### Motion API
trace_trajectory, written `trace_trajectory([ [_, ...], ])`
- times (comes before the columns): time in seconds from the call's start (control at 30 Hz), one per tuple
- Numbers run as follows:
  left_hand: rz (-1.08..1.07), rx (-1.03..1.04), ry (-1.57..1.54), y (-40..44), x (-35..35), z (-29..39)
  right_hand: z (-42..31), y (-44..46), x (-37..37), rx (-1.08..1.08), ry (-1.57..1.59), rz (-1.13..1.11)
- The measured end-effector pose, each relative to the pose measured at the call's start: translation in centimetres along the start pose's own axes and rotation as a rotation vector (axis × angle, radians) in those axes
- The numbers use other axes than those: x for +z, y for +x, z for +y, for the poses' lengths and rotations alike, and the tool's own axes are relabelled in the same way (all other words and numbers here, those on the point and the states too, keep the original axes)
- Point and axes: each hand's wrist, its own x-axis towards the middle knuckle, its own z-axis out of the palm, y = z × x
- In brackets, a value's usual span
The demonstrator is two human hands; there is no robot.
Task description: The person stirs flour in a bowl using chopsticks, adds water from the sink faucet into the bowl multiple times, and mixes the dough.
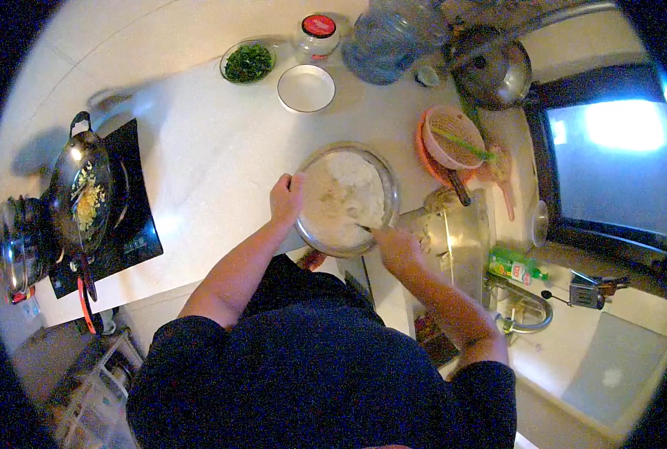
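A wide glass bowl (394, 187) of white flour-like powder (348, 179) stands at the counter's front edge, before my body. My left hand (287, 199) grips its left rim. My right hand (398, 248) is closed round a thin dark utensil (365, 228) at the lower right rim; its tip reaches into the powder. The utensil's kind cannot be made out, as my fist hides most of it. In the middle, the powder looks clumped and slightly darker.
A wok (86, 168) with chopped pieces sits on a black cooktop (142, 202) at left. Behind the bowl are a white dish (306, 88), chopped greens (248, 63), a red-lidded jar (318, 37) and a water jug (386, 45). A pink strainer (453, 138) and sink (460, 232) lie right.
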Motion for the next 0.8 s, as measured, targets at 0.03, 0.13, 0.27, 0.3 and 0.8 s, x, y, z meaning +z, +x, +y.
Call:
trace_trajectory([
  [0.03, -0.003, 0.011, -0.002, 0.0, 0.0, 0.0, -1.1, 0.6, -2.0, -0.02, 0.049, -0.055],
  [0.13, -0.005, 0.05, 0.009, 0.0, 0.0, 0.0, -2.7, 4.1, -2.2, -0.088, 0.125, 0.021],
  [0.27, -0.01, 0.064, 0.037, 0.3, 0.1, -1.2, 0.7, 10.5, -0.6, 0.1, 0.087, -0.075],
  [0.3, -0.004, 0.064, 0.038, 0.4, 0.2, -1.2, 1.4, 9.2, -1.2, 0.087, 0.088, -0.011],
  [0.8, -0.032, 0.07, 0.061, 0.6, 0.2, -1.2, -1.0, 7.7, -1.4, 0.059, 0.117, 0.047],
])
